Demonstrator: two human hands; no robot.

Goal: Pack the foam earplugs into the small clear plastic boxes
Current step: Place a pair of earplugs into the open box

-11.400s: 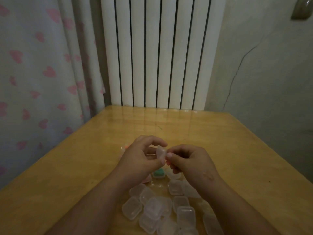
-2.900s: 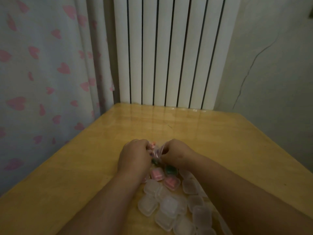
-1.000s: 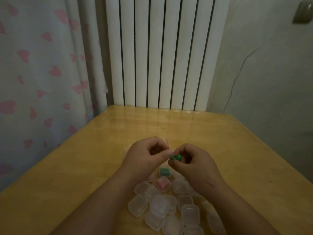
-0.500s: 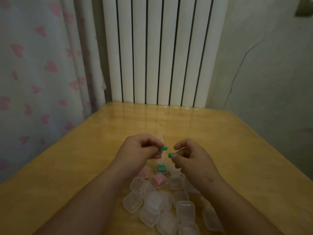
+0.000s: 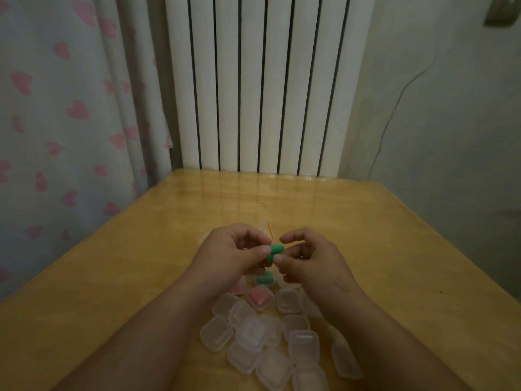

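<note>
My left hand (image 5: 234,258) and my right hand (image 5: 307,261) meet above the wooden table (image 5: 366,235). Between their fingertips are two green foam earplugs (image 5: 275,251), held side by side. My left thumb and fingers pinch one, and my right thumb and fingers pinch the other. Beneath the hands lie several small clear plastic boxes (image 5: 251,334), all with lids down. One box holds pink earplugs (image 5: 259,297) and another holds green ones (image 5: 265,278). A third pinkish box (image 5: 238,289) is partly hidden by my left wrist.
A clear bag with a red strip (image 5: 270,235) peeks out behind my hands. A white radiator (image 5: 262,86) stands at the table's far edge. A curtain with pink hearts (image 5: 70,108) hangs on the left, and a cracked wall (image 5: 437,122) is on the right.
Half a second ago each hand held one green earplug a little apart. The hands have come together, so the two earplugs now touch.
</note>
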